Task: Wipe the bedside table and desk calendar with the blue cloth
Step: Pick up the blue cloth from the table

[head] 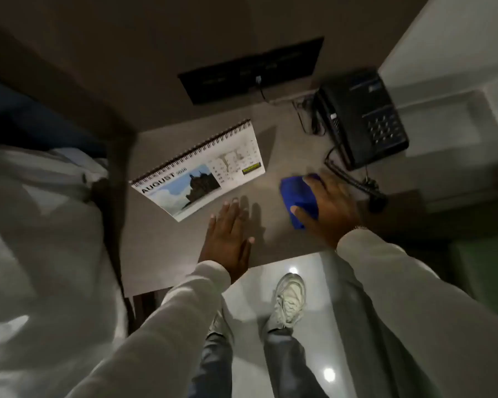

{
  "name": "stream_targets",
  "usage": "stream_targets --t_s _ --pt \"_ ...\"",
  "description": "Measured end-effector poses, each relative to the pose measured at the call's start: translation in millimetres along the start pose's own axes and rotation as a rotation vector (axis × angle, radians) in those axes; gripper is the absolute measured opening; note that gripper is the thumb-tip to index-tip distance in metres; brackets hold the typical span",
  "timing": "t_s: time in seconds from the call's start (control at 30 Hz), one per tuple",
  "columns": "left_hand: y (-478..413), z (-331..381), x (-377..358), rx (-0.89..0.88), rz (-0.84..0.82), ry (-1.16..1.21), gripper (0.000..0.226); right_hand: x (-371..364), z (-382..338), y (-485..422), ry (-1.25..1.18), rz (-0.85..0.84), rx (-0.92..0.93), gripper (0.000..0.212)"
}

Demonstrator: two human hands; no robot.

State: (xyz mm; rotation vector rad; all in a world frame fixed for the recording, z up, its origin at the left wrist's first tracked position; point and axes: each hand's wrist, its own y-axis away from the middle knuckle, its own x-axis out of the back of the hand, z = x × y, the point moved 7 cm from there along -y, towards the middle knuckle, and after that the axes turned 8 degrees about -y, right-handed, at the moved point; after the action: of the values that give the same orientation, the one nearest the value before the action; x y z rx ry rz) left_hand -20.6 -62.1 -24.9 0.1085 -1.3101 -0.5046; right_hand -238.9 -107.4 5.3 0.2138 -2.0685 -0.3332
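The bedside table [161, 242] is a grey-brown surface below me. A spiral-bound desk calendar [202, 170] showing AUGUST and a landscape photo stands on its left middle. My right hand [332, 206] lies flat on the blue cloth [298, 196], pressing it to the tabletop right of the calendar. My left hand [227, 239] rests palm down with fingers straight near the table's front edge, just below the calendar and holding nothing.
A black telephone [362, 119] with a coiled cord [354, 182] sits at the table's back right. A dark wall panel [250, 70] with a plugged cable is behind. A bed with white linen [41, 239] lies left. My shoes stand on the glossy floor [247, 288].
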Motion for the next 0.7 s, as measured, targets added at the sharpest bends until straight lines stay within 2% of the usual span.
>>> stream_targets --t_s 0.07,0.13,0.23,0.5,0.6,0.7 --pt "-4 -5 -16 0.006 0.047 -0.060 0.066 -18 1 -1 0.034 0.070 0.024 0.069" --pt "-3 -7 -30 0.003 0.061 -0.094 0.065 -36 4 2 0.079 0.043 -0.017 0.072" --pt "-1 -11 -49 0.006 0.079 -0.143 0.067 -52 6 0 0.093 0.089 -0.050 0.075" --pt "-2 -12 -50 -0.006 0.057 -0.173 0.072 -54 4 -6 0.036 0.159 -0.068 0.062" --pt "5 -15 -29 -0.058 0.031 -0.108 0.075 -54 0 -5 -0.058 0.199 -0.119 0.058" --pt "14 -16 21 -0.167 0.055 -0.070 0.074 -55 -13 6 -0.314 0.262 -0.182 0.056"
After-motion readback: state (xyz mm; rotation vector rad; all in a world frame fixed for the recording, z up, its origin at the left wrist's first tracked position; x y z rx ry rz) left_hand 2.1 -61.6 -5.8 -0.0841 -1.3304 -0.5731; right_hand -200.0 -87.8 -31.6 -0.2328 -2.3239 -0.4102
